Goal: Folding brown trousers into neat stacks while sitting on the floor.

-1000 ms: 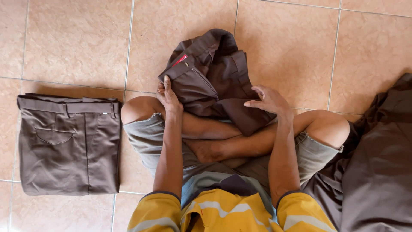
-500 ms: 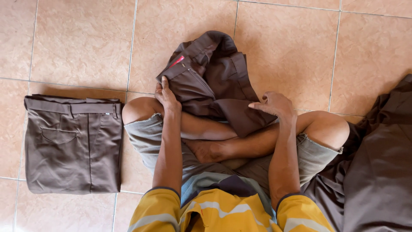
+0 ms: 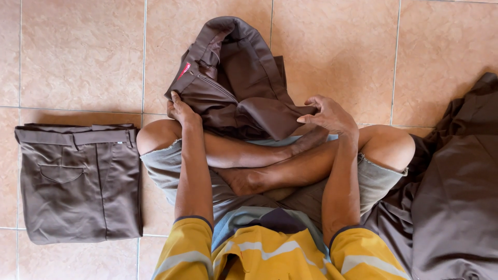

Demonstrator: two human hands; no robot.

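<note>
On crossed legs, both hands grip brown trousers.

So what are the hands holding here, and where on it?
Both hold the brown trousers: left hand at the waistband edge, right hand pinching a folded cloth edge.

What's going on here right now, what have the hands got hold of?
A person sits cross-legged on a tiled floor, both hands on a bunched-up pair of brown trousers lying in front of the knees. The left hand grips the waistband edge; the right hand pinches a fold of the fabric. A folded pair of brown trousers lies flat on the person's left, and a loose heap of brown cloth lies on the right.
</note>
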